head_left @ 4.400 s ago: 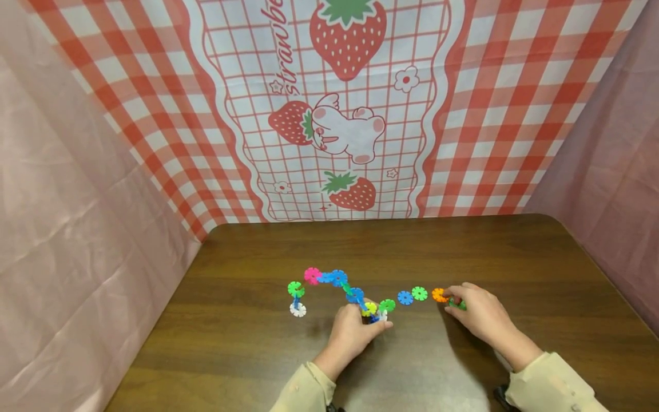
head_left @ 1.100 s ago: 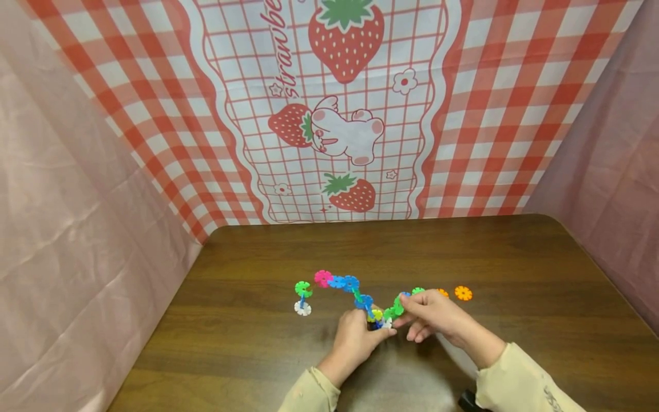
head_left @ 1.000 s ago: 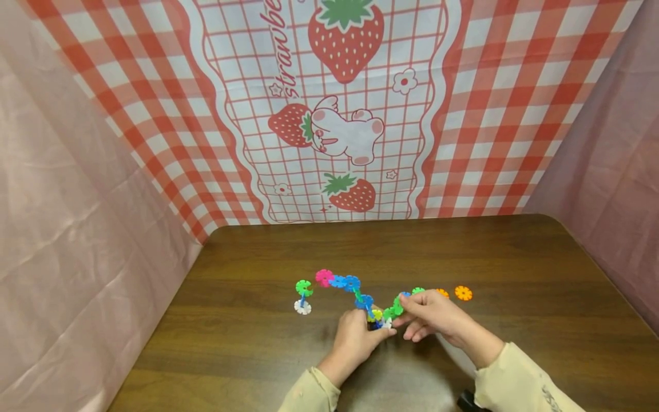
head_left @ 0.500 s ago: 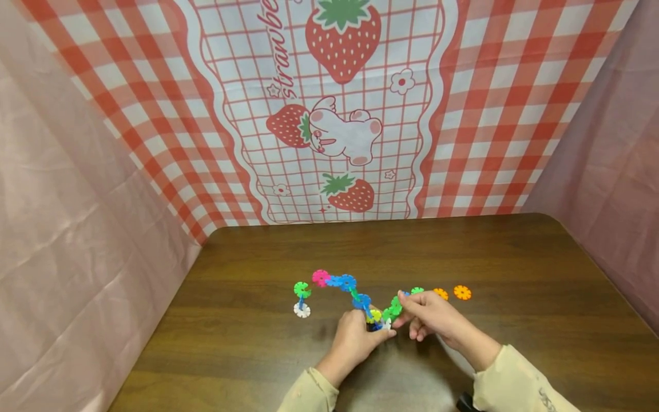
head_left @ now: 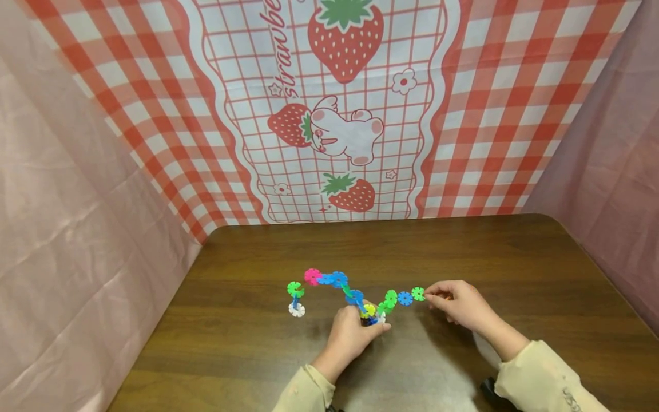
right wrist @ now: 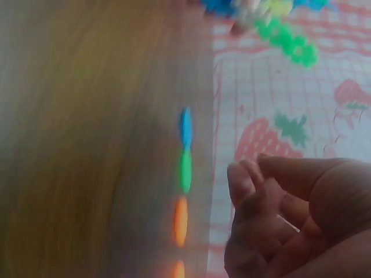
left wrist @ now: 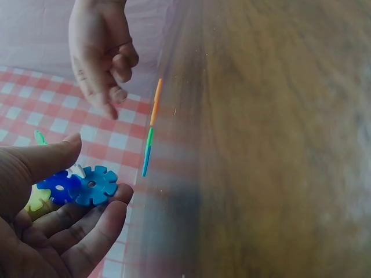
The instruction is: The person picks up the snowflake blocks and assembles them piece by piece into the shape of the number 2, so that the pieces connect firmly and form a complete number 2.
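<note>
My left hand (head_left: 347, 337) grips a chain of interlocking snowflake discs (head_left: 337, 279) above the table. Pink, blue, green, yellow and white discs make up the chain. One end hangs down to a white disc (head_left: 296, 309); at the other end two joined green discs (head_left: 391, 298) stick out to the right. In the left wrist view, blue discs (left wrist: 93, 185) lie between my left thumb and fingers. My right hand (head_left: 465, 306) hovers right of the chain, thumb and forefinger close together, with nothing visible between them. It is nearest the loose discs and covers the orange ones in the head view.
A loose blue disc (head_left: 405, 298) and green disc (head_left: 418, 294) lie in a row on the brown table (head_left: 247, 343). Two orange discs (right wrist: 181, 221) continue that row in the right wrist view. A checked strawberry cloth (head_left: 350, 131) hangs behind the table.
My right hand has let go of the green disc, now joined to the chain's end, and has moved right over the loose row. My left hand with the chain has shifted slightly left.
</note>
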A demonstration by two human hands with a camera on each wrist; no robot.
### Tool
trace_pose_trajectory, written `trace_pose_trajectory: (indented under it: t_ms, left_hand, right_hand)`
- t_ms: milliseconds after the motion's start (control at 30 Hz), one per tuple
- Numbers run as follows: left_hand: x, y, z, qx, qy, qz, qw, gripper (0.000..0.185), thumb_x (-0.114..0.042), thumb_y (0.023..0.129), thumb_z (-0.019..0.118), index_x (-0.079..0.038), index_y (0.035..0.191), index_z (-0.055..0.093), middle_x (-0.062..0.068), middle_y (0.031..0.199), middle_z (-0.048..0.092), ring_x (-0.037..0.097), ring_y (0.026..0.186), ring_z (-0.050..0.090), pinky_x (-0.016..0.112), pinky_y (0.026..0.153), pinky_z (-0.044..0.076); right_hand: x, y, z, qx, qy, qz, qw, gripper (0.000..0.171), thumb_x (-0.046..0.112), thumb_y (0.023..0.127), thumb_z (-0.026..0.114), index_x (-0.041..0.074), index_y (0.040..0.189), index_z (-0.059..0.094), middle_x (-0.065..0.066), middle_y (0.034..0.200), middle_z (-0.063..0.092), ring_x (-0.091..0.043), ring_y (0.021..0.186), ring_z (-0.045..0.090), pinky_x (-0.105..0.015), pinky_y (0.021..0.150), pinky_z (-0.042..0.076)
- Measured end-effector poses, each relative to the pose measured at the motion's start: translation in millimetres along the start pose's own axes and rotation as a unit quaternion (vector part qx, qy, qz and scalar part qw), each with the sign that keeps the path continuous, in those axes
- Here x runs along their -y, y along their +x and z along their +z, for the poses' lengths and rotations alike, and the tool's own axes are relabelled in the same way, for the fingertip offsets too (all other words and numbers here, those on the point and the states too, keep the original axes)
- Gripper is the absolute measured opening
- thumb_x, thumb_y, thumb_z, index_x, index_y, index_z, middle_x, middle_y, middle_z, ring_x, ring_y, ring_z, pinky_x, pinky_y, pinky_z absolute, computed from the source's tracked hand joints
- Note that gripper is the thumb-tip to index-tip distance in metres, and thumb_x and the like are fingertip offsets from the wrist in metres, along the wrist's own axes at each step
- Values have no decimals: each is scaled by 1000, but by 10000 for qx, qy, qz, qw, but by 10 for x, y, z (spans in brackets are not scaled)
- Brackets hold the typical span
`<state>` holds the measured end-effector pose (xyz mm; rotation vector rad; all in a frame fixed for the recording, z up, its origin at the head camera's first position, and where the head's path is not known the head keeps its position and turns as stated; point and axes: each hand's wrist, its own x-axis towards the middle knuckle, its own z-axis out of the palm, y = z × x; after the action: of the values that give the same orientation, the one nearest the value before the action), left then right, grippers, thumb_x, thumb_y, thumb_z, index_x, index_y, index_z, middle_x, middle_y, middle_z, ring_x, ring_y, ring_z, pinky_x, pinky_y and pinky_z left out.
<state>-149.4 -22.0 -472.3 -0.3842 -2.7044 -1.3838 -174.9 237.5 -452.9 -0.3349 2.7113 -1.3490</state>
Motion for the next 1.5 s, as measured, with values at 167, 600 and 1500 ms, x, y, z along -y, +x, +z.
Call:
trace_pose_trajectory:
  t_ms: [167, 600, 1500]
  left_hand:
    - [-8, 2, -19, 30, -20, -15, 10000, 29, -31, 72, 87, -13, 86, 70, -10, 73, 61, 2, 67, 51, 22, 64, 46]
    - [2, -2, -36, 48, -11, -29, 10000, 28, -30, 74, 86, -13, 88, 70, -10, 76, 62, 12, 71, 57, 22, 66, 46]
    - [-36, -3, -35, 75, -72, -48, 9999, 26, -29, 74, 86, -13, 88, 71, -10, 76, 62, 2, 68, 52, 22, 65, 46]
  right_hand:
    - [-170, -8, -155, -511, -1241, -178, 9908, 12, 12, 86, 73, 10, 97, 73, 4, 79, 62, -14, 70, 53, -33, 62, 44]
    - [-429, -11, -365, -405, -1927, 15, 9804, 30, 11, 82, 76, 4, 111, 69, 3, 73, 52, -14, 65, 47, -33, 58, 36]
    - [-168, -32, -235, -682, -1181, -120, 9906, 13, 9, 84, 75, 8, 96, 71, 0, 82, 71, -17, 73, 64, -33, 63, 49]
